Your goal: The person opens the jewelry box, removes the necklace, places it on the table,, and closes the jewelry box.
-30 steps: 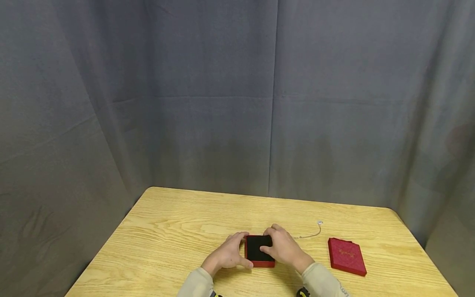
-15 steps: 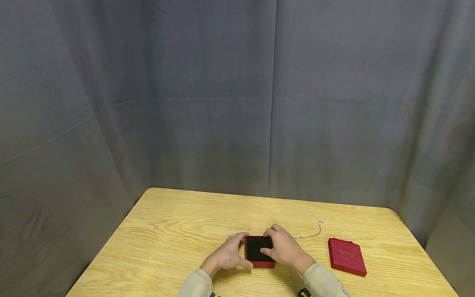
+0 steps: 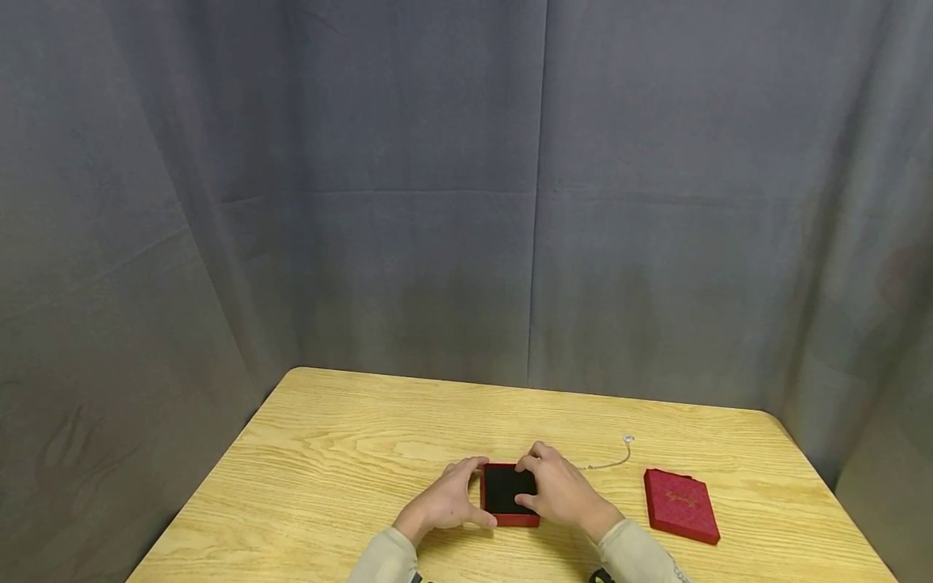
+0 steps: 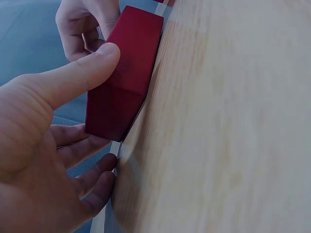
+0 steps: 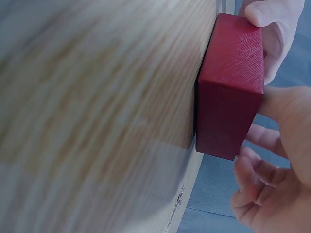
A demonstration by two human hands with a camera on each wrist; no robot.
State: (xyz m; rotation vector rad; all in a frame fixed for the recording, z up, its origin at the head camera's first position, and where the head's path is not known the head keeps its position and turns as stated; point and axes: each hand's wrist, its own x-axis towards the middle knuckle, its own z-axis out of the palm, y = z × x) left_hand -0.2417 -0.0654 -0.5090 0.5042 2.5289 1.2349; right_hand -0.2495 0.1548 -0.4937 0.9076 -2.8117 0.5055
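Note:
A small red jewelry box lies lidless on the wooden table, with a black pad filling its inside. My left hand grips the box from the left, its thumb on the near red wall and fingers round toward the far side. From the right, my right hand reaches over the box; its thumb and curled index finger pinch at the pad's right part. In the right wrist view the box's red side shows, the right thumb's tip hidden behind its upper edge.
A necklace with a clear pendant lies beyond the right hand. Farther right rests the red box lid with gold script on top. Grey curtains hang behind and beside the table.
The right thumb has slid slightly to the right over the black pad, and the right hand has shifted a little with it. The left hand and box stay in place.

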